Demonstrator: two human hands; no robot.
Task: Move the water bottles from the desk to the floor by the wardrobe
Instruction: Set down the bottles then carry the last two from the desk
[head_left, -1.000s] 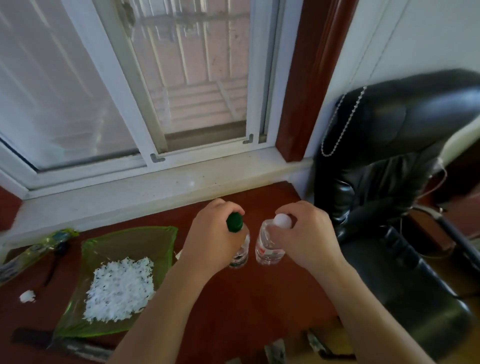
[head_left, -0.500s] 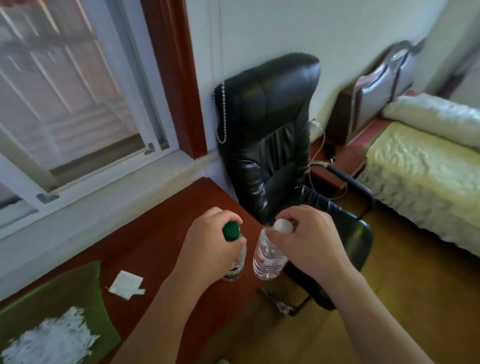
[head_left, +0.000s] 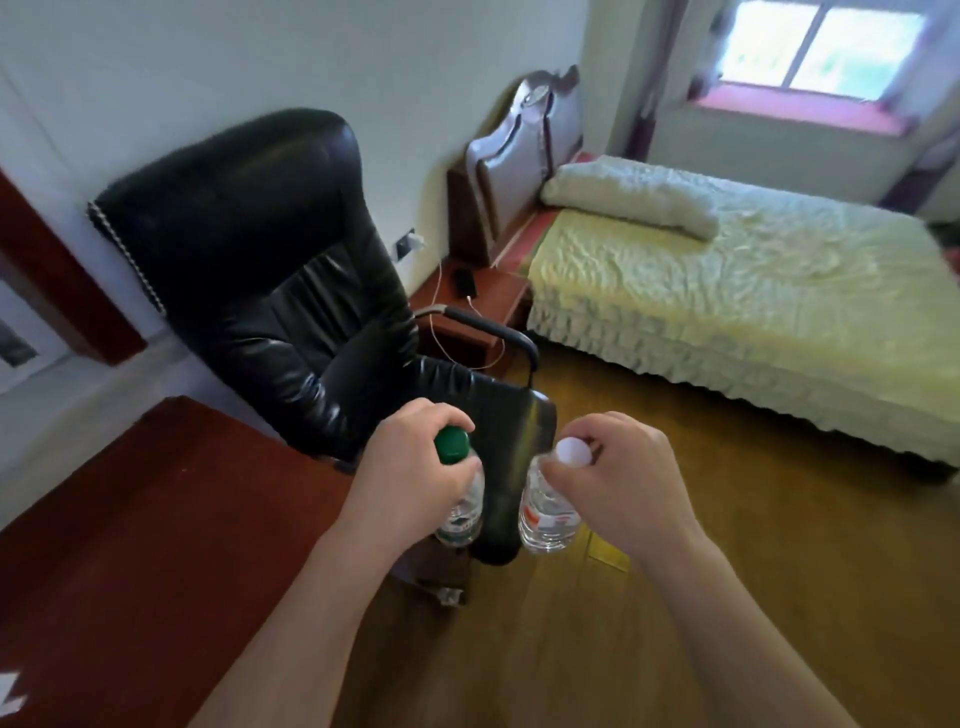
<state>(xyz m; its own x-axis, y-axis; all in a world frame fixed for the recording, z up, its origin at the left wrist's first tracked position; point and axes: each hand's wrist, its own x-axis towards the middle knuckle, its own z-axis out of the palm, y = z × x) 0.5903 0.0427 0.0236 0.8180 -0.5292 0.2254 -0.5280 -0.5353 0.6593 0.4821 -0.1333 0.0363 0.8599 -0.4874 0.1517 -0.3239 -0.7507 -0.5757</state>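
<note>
Evidently both hands are pinching bottles by the necks: left hand (head_left: 410, 478) gripping the green-capped bottle (head_left: 460, 501), right hand (head_left: 618, 480) the white-capped bottle (head_left: 545, 514); bodies dangling below each grip, risking slipping or knocking together.

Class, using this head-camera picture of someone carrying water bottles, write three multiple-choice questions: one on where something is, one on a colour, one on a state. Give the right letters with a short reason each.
1. Where is the bed?
A. on the right of the room, past the black chair
B. left of the desk
C. under the desk

2. What colour is the cap of the bottle in the left hand?
A. red
B. green
C. blue

3. What state are the two bottles in?
A. lying on the bed
B. standing on the desk
C. held in the air, one per hand

Answers:
1 A: the bed fills the right side, beyond the black chair.
2 B: the left hand grips the green-capped bottle near its neck.
3 C: the right hand holds the white-capped bottle, and both hang clear of the desk and over the floor.
</note>
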